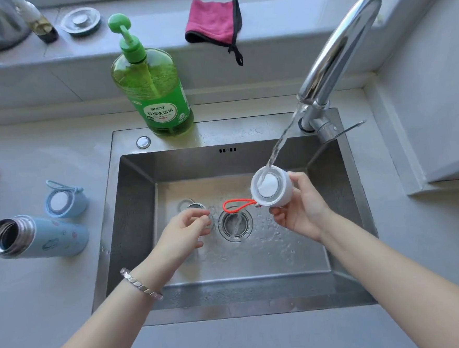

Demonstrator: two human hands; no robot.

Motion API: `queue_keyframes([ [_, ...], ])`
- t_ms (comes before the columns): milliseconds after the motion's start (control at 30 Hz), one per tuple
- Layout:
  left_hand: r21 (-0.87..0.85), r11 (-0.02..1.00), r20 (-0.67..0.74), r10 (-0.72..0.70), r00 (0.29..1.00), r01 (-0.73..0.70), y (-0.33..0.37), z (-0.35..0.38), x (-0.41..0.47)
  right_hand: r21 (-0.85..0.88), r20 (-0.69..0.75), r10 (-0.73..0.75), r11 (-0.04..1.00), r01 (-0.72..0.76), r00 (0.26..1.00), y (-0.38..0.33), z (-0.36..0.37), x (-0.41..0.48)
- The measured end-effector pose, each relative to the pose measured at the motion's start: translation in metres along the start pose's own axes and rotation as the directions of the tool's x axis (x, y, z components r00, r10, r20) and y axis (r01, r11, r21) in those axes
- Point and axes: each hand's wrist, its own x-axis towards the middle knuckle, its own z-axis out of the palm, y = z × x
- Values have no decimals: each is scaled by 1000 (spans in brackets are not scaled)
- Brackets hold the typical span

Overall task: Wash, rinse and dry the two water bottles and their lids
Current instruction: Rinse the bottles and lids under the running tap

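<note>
My right hand (303, 209) grips a white lid (271, 186) with an orange loop (237, 204), its open side turned up under the tap's water stream (280, 143). My left hand (185, 231) hangs over the sink with its fingers curled round the neck of a second bottle, of which only the steel mouth (195, 205) shows. A light blue bottle (40, 236) lies open on its side on the counter left of the sink. Its blue lid (63, 200) sits just behind it.
The steel sink (231, 290) has a round drain (235, 223) in the middle. A green dish soap pump bottle (154, 89) stands on the back rim. The faucet (334, 57) arches over the right corner. A pink cloth (213, 21) lies on the ledge.
</note>
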Motion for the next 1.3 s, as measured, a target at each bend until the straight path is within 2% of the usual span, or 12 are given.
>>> queue_keyframes([
  [267,33,988,-61,154,986,-152,7,-14,-9,-93,118,99,992,-88,988,-2,29,3],
  [400,42,977,-67,214,975,-211,7,-14,-15,-311,-65,-115,946,89,991,5,27,-5],
  [467,54,973,-63,227,972,-224,6,-11,-17,-633,-108,-358,744,214,928,11,25,-15],
  [533,63,972,-45,228,973,-225,2,-7,-21,-932,-14,-523,316,179,852,18,25,-31],
  [567,72,972,-34,228,973,-225,-1,-6,-24,-985,52,-561,109,135,826,23,26,-39],
  [633,82,973,-10,219,976,-217,-8,-5,-29,-986,163,-627,-80,146,762,30,31,-52],
  [700,51,978,19,204,979,-205,-16,-9,-35,-978,193,-654,-72,193,732,35,36,-59],
  [800,27,974,75,224,972,-227,-28,-15,-46,-975,142,-608,53,218,781,43,49,-62],
  [933,22,942,37,334,942,-335,-43,-29,-65,-777,72,-437,540,325,897,65,90,-61],
  [1000,31,917,-71,399,914,-398,-52,-44,-72,-663,95,-326,684,304,941,79,115,-58],
  [1167,146,918,-337,397,854,-370,-88,-97,-85,-651,234,-93,724,227,968,106,166,-47],
  [1300,325,944,-558,236,796,-51,-131,-159,-79,-782,204,-124,576,238,971,120,177,-31],
])
